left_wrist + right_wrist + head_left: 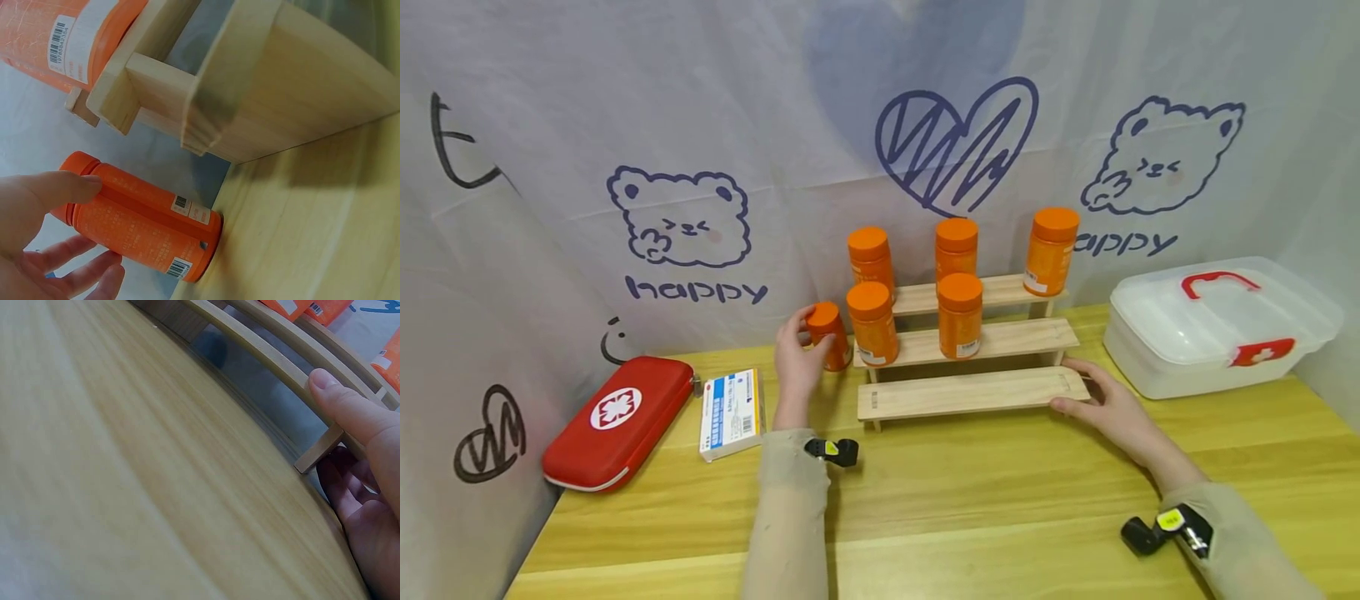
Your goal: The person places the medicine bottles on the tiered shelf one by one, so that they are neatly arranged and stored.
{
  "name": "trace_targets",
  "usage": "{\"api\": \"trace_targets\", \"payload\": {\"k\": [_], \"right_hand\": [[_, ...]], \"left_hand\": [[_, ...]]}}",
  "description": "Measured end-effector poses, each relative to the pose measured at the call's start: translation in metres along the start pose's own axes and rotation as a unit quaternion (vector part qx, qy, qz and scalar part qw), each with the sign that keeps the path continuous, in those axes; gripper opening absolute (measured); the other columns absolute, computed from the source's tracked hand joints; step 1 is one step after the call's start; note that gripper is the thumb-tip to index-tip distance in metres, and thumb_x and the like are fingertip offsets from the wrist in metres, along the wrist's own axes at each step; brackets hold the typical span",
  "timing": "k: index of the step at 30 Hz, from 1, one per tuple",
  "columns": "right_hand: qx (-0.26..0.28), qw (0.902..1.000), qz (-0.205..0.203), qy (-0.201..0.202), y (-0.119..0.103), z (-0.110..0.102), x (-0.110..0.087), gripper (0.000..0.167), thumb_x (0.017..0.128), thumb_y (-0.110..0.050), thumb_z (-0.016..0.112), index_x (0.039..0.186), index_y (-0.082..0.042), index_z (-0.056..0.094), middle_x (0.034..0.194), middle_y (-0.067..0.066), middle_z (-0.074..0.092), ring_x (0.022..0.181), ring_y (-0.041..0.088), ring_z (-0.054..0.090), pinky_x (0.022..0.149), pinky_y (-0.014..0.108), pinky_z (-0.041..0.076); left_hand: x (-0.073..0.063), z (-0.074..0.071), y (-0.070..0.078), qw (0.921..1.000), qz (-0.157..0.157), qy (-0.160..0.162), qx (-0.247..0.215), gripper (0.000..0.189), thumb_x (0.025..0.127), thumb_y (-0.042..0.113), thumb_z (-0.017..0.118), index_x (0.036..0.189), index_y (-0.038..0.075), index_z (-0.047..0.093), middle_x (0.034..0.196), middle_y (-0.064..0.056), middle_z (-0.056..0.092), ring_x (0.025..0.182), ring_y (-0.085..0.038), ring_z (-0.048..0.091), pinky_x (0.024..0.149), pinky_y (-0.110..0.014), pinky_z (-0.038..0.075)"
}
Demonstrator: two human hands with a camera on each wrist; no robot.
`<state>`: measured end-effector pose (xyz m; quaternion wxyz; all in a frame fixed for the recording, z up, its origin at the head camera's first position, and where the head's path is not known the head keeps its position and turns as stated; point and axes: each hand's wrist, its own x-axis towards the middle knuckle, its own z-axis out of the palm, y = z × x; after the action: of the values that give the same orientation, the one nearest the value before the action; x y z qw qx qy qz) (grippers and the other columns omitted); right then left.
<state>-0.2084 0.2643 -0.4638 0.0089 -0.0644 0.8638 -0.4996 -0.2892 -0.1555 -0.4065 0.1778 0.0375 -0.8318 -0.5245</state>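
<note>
My left hand (799, 360) pinches an orange bottle (147, 215) near its cap, thumb on one side and fingers on the other. That bottle stands on the table just left of a three-tier wooden rack (970, 393). Around the right end of the rack's lowest shelf, my right hand (1111, 407) grips with the thumb on the front edge and the fingers curled behind the leg (320, 450). Two orange bottles (960, 318) stand on the middle shelf and three more (1052, 254) on the top shelf. The lowest shelf carries nothing.
A red first-aid case (655, 404) and a white-and-blue medicine box (730, 412) lie to the left on the wooden table (955, 508). At the right stands a white plastic box (1180, 333) with a red handle. A printed curtain (820, 150) hangs behind.
</note>
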Motion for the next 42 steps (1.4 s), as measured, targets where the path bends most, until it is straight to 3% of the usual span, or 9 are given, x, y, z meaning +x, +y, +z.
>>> {"api": "trace_targets", "payload": {"k": [13, 21, 29, 36, 42], "right_hand": [[-0.006, 0.9999, -0.007, 0.006, 0.000, 0.001, 0.000, 0.073, 0.088, -0.036, 0.069, 0.147, -0.010, 0.033, 0.145, 0.025, 0.033, 0.122, 0.039, 0.044, 0.098, 0.052, 0.036], [-0.006, 1.0000, -0.006, 0.004, -0.001, 0.001, 0.001, 0.073, 0.088, -0.037, 0.068, 0.147, -0.010, 0.033, 0.146, 0.026, 0.032, 0.122, 0.041, 0.043, 0.099, 0.055, 0.036], [-0.012, 0.9999, -0.005, 0.002, -0.001, 0.000, 0.001, 0.073, 0.088, -0.038, 0.068, 0.147, -0.011, 0.033, 0.146, 0.025, 0.033, 0.122, 0.040, 0.044, 0.098, 0.053, 0.037], [-0.021, 0.9998, -0.003, 0.002, -0.002, 0.000, 0.001, 0.072, 0.088, -0.038, 0.068, 0.146, -0.012, 0.034, 0.145, 0.024, 0.035, 0.120, 0.037, 0.047, 0.094, 0.043, 0.040], [-0.010, 0.9999, 0.001, 0.001, -0.002, 0.000, 0.000, 0.073, 0.088, -0.038, 0.068, 0.147, -0.011, 0.033, 0.147, 0.025, 0.032, 0.123, 0.040, 0.043, 0.098, 0.052, 0.036]], "left_hand": [[0.000, -0.010, 0.006, 0.9988, 0.000, 0.049, 0.006, 0.048, 0.084, 0.006, 0.072, 0.130, 0.009, 0.058, 0.119, -0.019, 0.051, 0.101, -0.034, 0.056, 0.090, -0.041, 0.048], [0.000, -0.015, 0.010, 0.9969, 0.015, 0.078, 0.003, 0.047, 0.083, 0.007, 0.073, 0.128, 0.006, 0.060, 0.114, -0.020, 0.052, 0.097, -0.034, 0.057, 0.088, -0.041, 0.048], [0.000, -0.012, 0.001, 0.9980, 0.001, 0.063, 0.010, 0.046, 0.084, 0.005, 0.072, 0.127, 0.002, 0.058, 0.116, -0.022, 0.051, 0.097, -0.037, 0.057, 0.088, -0.041, 0.049], [0.001, -0.011, -0.002, 0.9988, -0.019, 0.044, 0.010, 0.048, 0.086, 0.007, 0.069, 0.132, 0.008, 0.053, 0.121, -0.019, 0.048, 0.105, -0.035, 0.054, 0.092, -0.042, 0.047], [0.001, -0.009, -0.005, 0.9991, -0.030, 0.011, 0.029, 0.061, 0.086, 0.012, 0.071, 0.141, 0.015, 0.044, 0.129, -0.021, 0.040, 0.114, -0.038, 0.049, 0.097, -0.047, 0.043]]}}
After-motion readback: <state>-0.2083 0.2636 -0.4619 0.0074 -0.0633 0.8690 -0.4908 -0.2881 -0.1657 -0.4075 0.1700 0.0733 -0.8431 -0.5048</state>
